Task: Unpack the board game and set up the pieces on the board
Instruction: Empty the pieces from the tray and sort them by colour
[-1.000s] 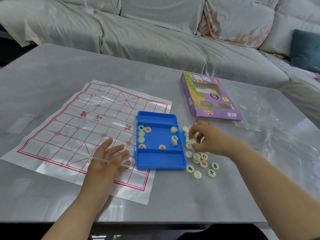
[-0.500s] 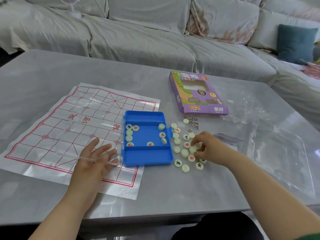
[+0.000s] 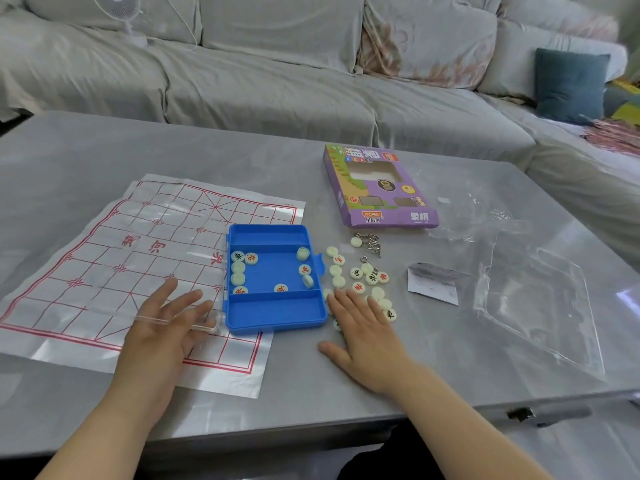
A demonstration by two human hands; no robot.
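A plastic board sheet (image 3: 114, 258) with a red grid lies on the left of the grey table. A blue piece tray (image 3: 277, 313) sits on the sheet's right edge, with several round pale pieces (image 3: 239, 268) inside. The tray's clear lid (image 3: 194, 323) lies open to its left, and my left hand (image 3: 162, 323) rests flat under or on it, fingers spread. More pieces (image 3: 356, 275) lie scattered on the table right of the tray. My right hand (image 3: 360, 330) lies flat, palm down, fingers straight, covering the nearest of them.
The purple game box (image 3: 377, 188) lies behind the loose pieces, with small metal rings (image 3: 370, 242) in front of it. A folded paper slip (image 3: 433, 282) and a clear plastic insert (image 3: 540, 303) lie to the right. A grey sofa (image 3: 277, 64) runs behind the table.
My right hand has gone from pinching pieces beside the tray to lying flat over the nearer pieces, closer to me. The left hand has stayed at the lid.
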